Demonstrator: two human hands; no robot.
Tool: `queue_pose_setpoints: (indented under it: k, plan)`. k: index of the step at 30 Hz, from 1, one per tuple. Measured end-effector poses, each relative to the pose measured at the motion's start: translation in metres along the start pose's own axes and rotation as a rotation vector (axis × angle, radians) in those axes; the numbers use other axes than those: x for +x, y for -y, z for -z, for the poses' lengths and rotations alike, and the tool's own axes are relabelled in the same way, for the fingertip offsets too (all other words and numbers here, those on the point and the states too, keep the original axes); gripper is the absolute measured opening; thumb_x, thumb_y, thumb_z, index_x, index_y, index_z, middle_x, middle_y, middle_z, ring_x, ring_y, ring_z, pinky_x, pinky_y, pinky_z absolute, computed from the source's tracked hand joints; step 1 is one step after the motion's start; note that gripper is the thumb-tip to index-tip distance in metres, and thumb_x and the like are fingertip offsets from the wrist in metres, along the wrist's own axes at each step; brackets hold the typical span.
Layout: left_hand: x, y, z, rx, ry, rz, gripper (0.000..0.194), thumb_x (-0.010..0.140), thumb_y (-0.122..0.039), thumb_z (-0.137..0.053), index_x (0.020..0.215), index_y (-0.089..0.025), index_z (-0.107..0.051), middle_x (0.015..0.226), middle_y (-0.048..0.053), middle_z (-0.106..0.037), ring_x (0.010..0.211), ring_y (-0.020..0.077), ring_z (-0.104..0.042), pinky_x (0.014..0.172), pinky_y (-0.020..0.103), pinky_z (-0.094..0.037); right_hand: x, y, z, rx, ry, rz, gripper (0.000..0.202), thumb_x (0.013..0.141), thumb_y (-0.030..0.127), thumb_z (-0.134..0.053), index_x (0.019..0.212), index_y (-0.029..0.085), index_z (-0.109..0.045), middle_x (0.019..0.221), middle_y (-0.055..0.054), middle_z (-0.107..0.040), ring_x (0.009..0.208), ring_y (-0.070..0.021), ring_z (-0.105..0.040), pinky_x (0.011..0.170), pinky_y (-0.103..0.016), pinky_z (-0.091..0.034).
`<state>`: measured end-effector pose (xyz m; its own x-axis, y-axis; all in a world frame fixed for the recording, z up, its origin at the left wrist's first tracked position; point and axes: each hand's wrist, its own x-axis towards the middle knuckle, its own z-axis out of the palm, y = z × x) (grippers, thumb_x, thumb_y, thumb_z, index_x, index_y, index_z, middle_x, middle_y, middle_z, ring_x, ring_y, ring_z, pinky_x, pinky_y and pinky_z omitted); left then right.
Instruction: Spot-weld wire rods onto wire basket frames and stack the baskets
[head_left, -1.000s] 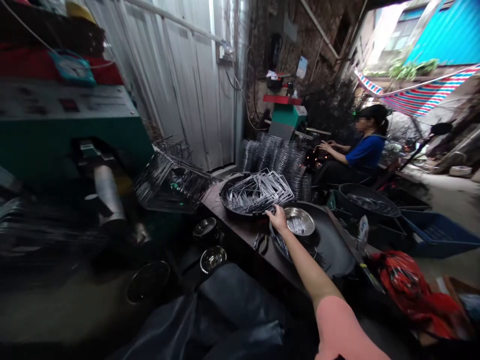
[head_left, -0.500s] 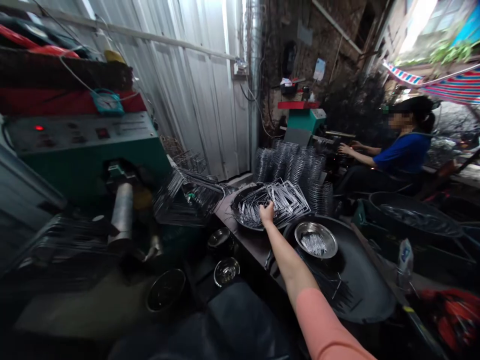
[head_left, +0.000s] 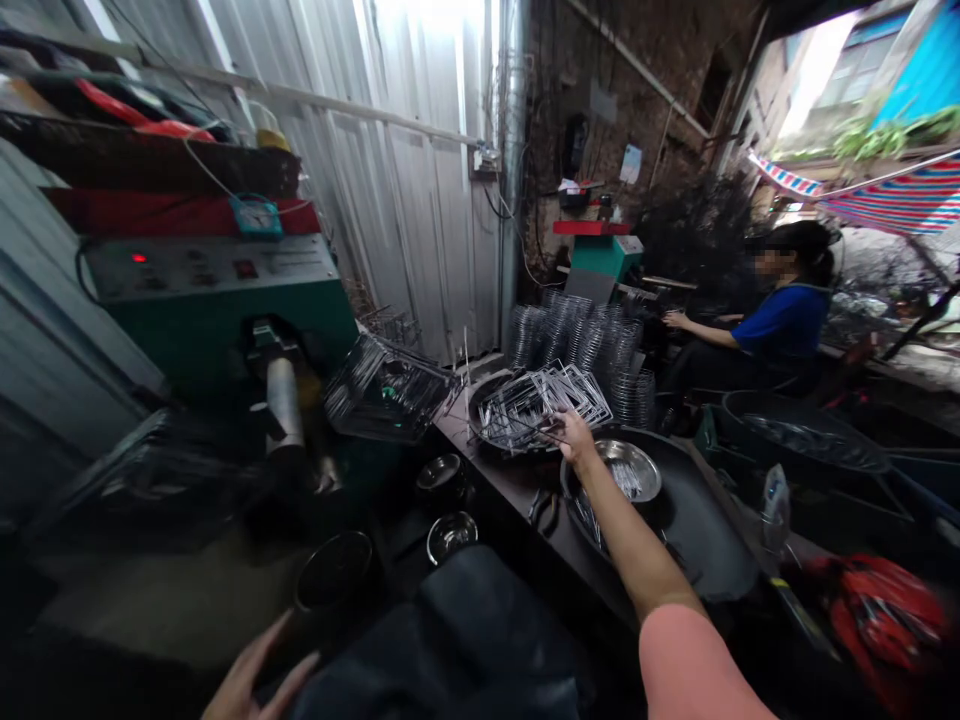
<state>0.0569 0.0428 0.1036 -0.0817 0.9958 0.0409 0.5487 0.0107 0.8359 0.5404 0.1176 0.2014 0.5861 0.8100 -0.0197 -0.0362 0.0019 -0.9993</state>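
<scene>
My right hand [head_left: 574, 438] reaches forward over a dark pan [head_left: 480, 428] heaped with bent rectangular wire frames [head_left: 577, 390]. Its fingers are closed on a thin wire frame [head_left: 466, 385], part of which appears to stick out to the left of the pan. Just behind that wrist sits a steel bowl [head_left: 643, 462] of short metal pieces, standing in a larger dark tray [head_left: 712, 540]. Low in the picture at the left, my left hand [head_left: 255, 680] shows with its fingers spread and nothing in them, near my dark-covered lap.
A green machine [head_left: 225, 320] with a red light stands at the left, a pile of wire frames [head_left: 390, 390] beside it. Small steel bowls [head_left: 452, 538] sit near my knees. Stacks of wire rings [head_left: 577, 330] rise behind the pan. A person in blue [head_left: 784, 320] sits at the right.
My right hand has lifted and drawn back to the right from the pile, now with a wire frame in it. My left hand has come into view at the bottom.
</scene>
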Motion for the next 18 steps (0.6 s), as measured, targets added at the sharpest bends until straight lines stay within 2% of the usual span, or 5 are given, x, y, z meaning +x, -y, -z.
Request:
queue_pose_setpoints:
  k: [4,6,8,14,18]
  plan:
    - [-0.001,-0.064,0.013,-0.088,-0.009,-0.18,0.103,0.045,-0.06,-0.073,0.135,-0.03,-0.034,0.143,0.006,-0.036,0.129,0.0362,-0.033,0.109,0.051,-0.026,-0.092,-0.035,-0.03,0.147,0.485,-0.385,0.017,0.075,0.018,-0.048,0.085,0.013,-0.06,0.076,-0.009,-0.067,0.077,-0.0242,-0.066,0.071,-0.044,-0.052]
    - [-0.006,-0.075,0.023,-0.232,0.044,-0.254,0.116,0.041,-0.056,-0.078,0.14,-0.03,-0.024,0.147,0.006,-0.028,0.132,0.0361,-0.026,0.111,0.051,-0.021,-0.139,-0.062,-0.052,0.294,0.758,-0.669,0.018,0.074,0.016,-0.05,0.087,0.013,-0.061,0.073,-0.007,-0.066,0.078,-0.0238,-0.066,0.074,-0.045,-0.051]
    - [-0.018,-0.076,0.034,-0.41,0.089,-0.295,0.123,0.036,-0.055,-0.082,0.141,-0.029,-0.022,0.146,0.008,-0.03,0.133,0.0371,-0.025,0.111,0.051,-0.02,-0.176,-0.086,-0.071,0.371,0.906,-0.804,0.017,0.074,0.017,-0.051,0.087,0.014,-0.062,0.074,-0.006,-0.066,0.081,-0.0232,-0.066,0.074,-0.042,-0.051]
    - [-0.058,-0.077,0.049,-0.586,-0.156,-0.123,0.118,0.043,-0.049,-0.081,0.14,-0.038,-0.016,0.14,0.005,-0.04,0.122,0.0388,-0.042,0.107,0.056,-0.027,-0.218,-0.113,-0.11,0.191,1.266,-0.909,0.01,0.072,0.021,-0.056,0.076,0.02,-0.066,0.083,-0.005,-0.068,0.085,-0.0208,-0.066,0.07,-0.03,-0.05]
    - [-0.055,-0.08,0.041,-0.499,-0.182,0.098,0.107,0.043,-0.055,-0.076,0.136,-0.04,-0.025,0.139,0.004,-0.041,0.123,0.0376,-0.041,0.094,0.048,-0.047,-0.21,-0.12,-0.116,-0.124,1.432,-0.726,0.009,0.07,0.027,-0.058,0.069,0.022,-0.066,0.071,-0.002,-0.067,0.07,-0.0189,-0.066,0.06,-0.027,-0.05]
